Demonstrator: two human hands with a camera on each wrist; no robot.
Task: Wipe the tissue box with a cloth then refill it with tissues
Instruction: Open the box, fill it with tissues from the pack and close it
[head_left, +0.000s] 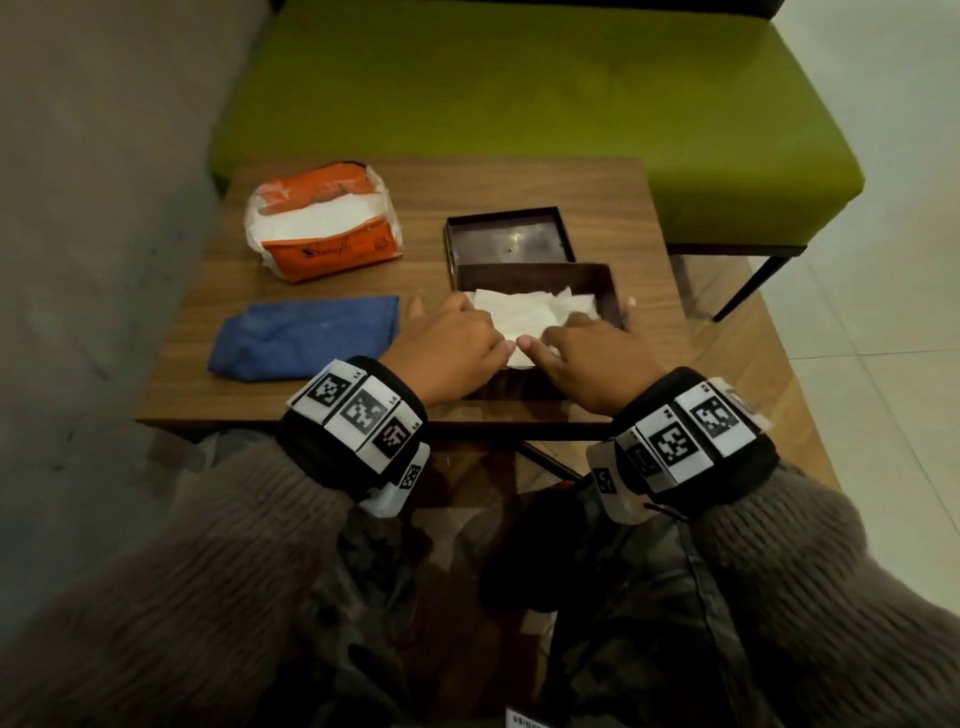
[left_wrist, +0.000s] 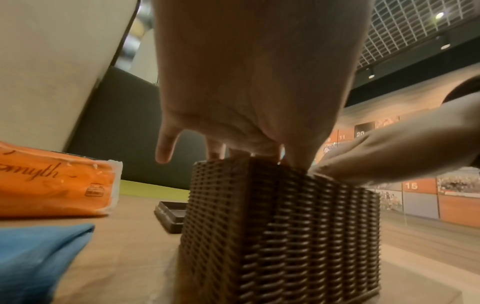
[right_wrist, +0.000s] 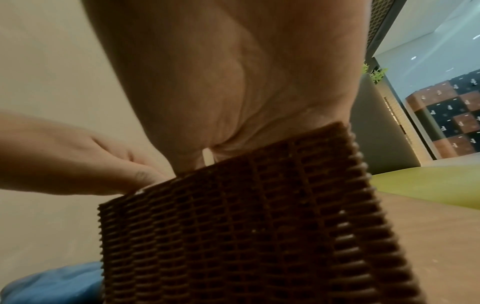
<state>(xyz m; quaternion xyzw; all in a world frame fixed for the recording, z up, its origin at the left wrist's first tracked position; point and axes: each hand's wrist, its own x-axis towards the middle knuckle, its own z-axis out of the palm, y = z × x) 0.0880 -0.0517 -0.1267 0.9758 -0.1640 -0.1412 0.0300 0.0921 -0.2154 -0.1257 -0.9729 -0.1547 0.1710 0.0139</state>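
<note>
The brown woven tissue box (head_left: 535, 275) (left_wrist: 280, 226) (right_wrist: 246, 226) stands open-topped near the table's front edge, with a stack of white tissues (head_left: 530, 312) inside. My left hand (head_left: 447, 343) (left_wrist: 246, 92) reaches over its left rim. The fingers go down onto the tissues and the little finger stays outside. My right hand (head_left: 592, 358) (right_wrist: 221, 82) covers the right side the same way, thumbs nearly meeting on top of the stack. The box's dark lid (head_left: 511, 236) (left_wrist: 171, 214) lies upturned just behind. The blue cloth (head_left: 306, 338) (left_wrist: 33, 257) lies folded to the left.
An orange tissue pack (head_left: 322, 223) (left_wrist: 52, 185), torn open with white tissues showing, sits at the back left of the wooden table (head_left: 613, 218). A green bench (head_left: 519, 88) stands behind the table and a grey wall (head_left: 93, 208) runs along the left.
</note>
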